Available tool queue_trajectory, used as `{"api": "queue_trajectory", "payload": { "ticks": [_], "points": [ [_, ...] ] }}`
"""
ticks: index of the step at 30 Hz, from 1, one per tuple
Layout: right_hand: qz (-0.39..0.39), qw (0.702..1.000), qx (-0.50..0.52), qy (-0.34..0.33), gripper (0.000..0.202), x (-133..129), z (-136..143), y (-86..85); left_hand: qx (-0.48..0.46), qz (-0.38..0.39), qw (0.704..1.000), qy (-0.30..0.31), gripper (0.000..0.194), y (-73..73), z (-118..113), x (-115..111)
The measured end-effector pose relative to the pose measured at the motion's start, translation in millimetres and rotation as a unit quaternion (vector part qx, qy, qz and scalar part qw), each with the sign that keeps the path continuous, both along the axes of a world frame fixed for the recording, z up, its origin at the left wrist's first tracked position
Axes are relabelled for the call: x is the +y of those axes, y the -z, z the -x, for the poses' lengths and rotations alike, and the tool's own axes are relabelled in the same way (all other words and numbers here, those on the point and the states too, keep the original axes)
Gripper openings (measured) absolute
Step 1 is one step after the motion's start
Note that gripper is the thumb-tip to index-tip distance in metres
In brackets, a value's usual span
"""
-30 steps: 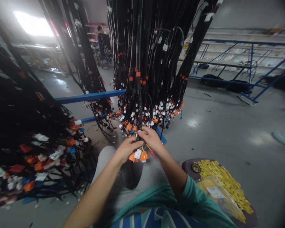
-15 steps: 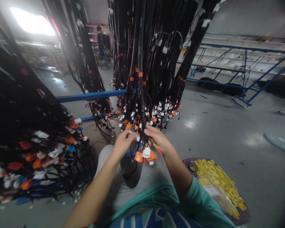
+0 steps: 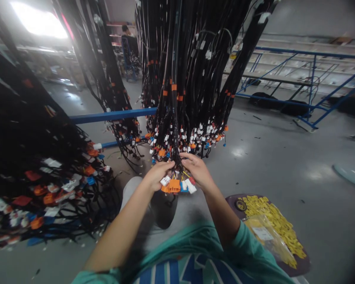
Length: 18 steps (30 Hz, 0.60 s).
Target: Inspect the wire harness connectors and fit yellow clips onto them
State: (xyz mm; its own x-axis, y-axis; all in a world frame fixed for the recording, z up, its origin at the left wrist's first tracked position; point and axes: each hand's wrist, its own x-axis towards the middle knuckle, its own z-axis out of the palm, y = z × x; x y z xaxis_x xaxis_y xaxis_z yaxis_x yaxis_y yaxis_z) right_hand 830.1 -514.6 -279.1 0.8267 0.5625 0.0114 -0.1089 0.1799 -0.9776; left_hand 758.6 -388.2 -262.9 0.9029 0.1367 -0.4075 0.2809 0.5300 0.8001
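A black wire harness (image 3: 175, 130) hangs in front of me, its lower end fanning out into connectors over my lap. My left hand (image 3: 159, 175) is closed on the left side of the wires, thumb toward the middle. My right hand (image 3: 197, 171) curls round the right side, with a red connector (image 3: 192, 180) by its fingers. Below and between both hands hang an orange connector (image 3: 174, 185), a white connector (image 3: 191, 186) and a blue one (image 3: 184, 186). The undersides of my fingers are partly hidden.
More harness bundles (image 3: 20, 130) hang at left and behind, above a blue rail (image 3: 115, 114). Yellow plastic parts (image 3: 272, 221) and a clear bag (image 3: 264, 238) lie on a dark round seat at right. A blue frame (image 3: 313, 79) stands farther off; a person (image 3: 126, 31) is in the background.
Both hands have shifted slightly and drawn closer round the wires. The connector cluster has risen and turned, so white, orange and blue connectors now face me in a row.
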Motion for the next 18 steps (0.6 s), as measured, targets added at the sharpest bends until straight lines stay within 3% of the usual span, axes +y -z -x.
{"api": "queue_trajectory", "payload": {
  "ticks": [3, 9, 18],
  "points": [
    [-0.017, 1.0, -0.006, -0.013, 0.033, -3, 0, 0.1, 0.016, 0.059, 0.998, -0.001, 0.022, -2.6, -1, 4],
    [-0.063, 0.994, 0.072, -0.043, 0.033, -4, 4, -1.6, 0.064, 0.176, 0.973, 0.137, 0.04, -3.2, -2, 20],
    [-0.111, 0.982, 0.146, -0.05, 0.031, -3, 5, -4.4, 0.035, 0.238, 0.961, 0.136, 0.055, -6.0, -4, 17]
  ]
}}
